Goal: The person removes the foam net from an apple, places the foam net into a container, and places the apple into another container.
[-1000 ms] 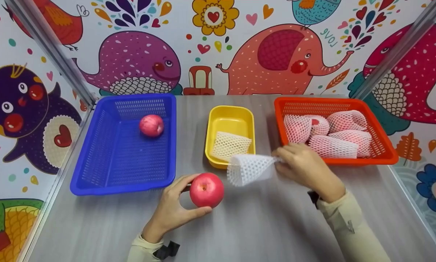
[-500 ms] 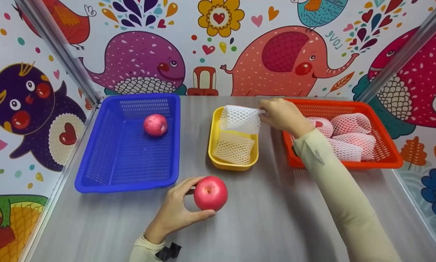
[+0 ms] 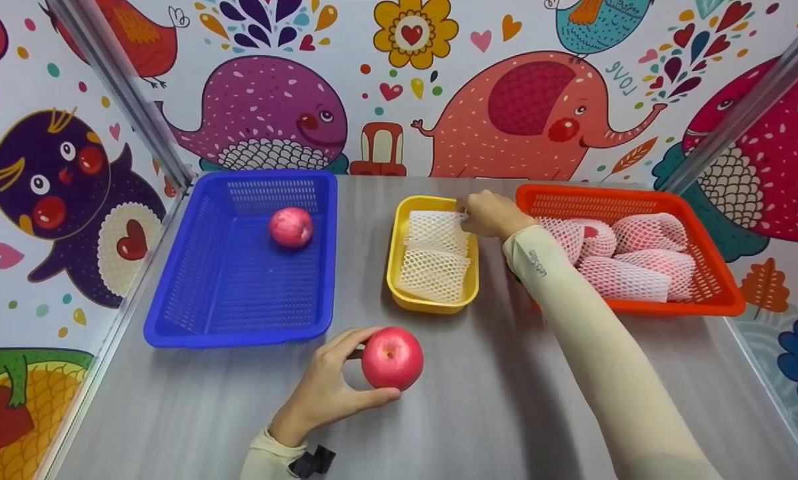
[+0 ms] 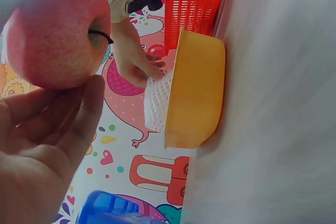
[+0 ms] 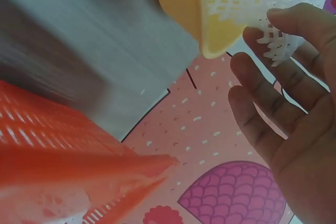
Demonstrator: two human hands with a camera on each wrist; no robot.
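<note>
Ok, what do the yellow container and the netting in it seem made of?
Yellow container: probably moulded plastic, smooth and satiny, given its even colour and rounded corners. Netting: likely foam plastic, matte, judging by its thick, open mesh.

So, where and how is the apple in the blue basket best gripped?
Probably around the widest part of the apple, from above: it is round and uncovered, and the blue basket is open on top while its walls hinder side approaches.

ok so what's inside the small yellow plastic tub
A near white foam mesh sleeve and a far white foam mesh sleeve, which pokes above the yellow tub and touches the bare right hand. Whatever lies beneath them is covered.
</note>
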